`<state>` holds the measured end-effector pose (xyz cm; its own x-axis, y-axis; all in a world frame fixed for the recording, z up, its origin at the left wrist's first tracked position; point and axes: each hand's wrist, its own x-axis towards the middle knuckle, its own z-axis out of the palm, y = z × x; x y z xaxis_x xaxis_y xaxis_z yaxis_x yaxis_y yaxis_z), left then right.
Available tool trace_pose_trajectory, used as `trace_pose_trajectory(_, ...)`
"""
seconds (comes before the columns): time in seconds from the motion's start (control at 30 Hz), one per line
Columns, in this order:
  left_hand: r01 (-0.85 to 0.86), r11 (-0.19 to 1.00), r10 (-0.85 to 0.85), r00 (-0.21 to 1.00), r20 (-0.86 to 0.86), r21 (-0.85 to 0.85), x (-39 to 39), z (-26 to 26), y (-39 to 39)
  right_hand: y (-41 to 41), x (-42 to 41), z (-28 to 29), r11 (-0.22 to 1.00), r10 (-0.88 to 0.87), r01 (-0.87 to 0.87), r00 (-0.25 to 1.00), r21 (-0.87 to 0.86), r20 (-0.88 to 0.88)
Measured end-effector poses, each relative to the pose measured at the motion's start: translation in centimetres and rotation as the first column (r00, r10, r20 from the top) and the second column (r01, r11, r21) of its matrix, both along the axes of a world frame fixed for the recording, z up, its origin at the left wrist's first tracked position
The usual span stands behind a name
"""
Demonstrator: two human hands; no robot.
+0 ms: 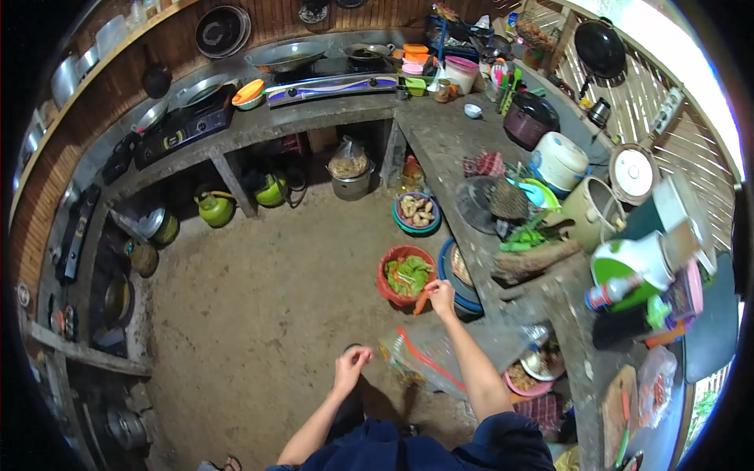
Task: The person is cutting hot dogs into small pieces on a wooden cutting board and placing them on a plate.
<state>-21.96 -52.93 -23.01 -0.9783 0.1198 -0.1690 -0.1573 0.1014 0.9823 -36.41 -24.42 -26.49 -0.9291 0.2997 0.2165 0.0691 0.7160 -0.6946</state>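
My right hand [442, 296] is at the lower right rim of a red plastic container [391, 292] on the floor. Its fingers pinch a thin orange-red piece [421, 302]; whether this is part of the container or a loose strip, I cannot tell. Green leafy scraps [410, 274] with some orange bits lie inside the container. Lower and to the left, my left hand [352, 363] hangs above the floor, its fingers curled together with nothing visible in them. Under my right forearm lies a clear plastic bag [433, 353] with a red stripe.
A basin of ginger-like roots [416, 211] stands beyond the red container, and blue-rimmed tubs [465, 291] sit right of it. The concrete counter [433, 132] runs along the right, holding pots, green vegetables [527, 235] and a wood log [536, 259]. A cutting board [618, 412] lies at lower right.
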Motion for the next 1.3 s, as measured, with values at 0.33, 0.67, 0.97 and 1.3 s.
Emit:
trace_pose_trajectory(0.33,-0.238,0.914,0.378,0.794,0.477,-0.329,2.4,-11.9,-21.8,-1.6,-16.1,-9.3,0.936,-0.198,0.285,0.912,-0.206,0.359)
trace_pose_trajectory(0.67,0.024,0.925,0.221,0.778,0.588,-0.379,-2.9,-10.6,-23.0,-0.1,-13.0,-9.1,0.892,-0.275,0.334,0.936,-0.304,0.222)
trace_pose_trajectory(0.97,0.574,0.802,-0.401,0.723,0.563,-0.166,-10.1,-10.6,-12.3,-10.0,26.3,-8.1,0.914,0.008,0.157,0.915,-0.374,0.403)
trace_pose_trajectory(1.3,0.83,-0.046,-0.912,0.192,0.362,-0.556,-0.1,-9.1,8.4,-9.0,59.5,-1.1,0.107,-0.9,0.967,0.192,-0.229,0.392)
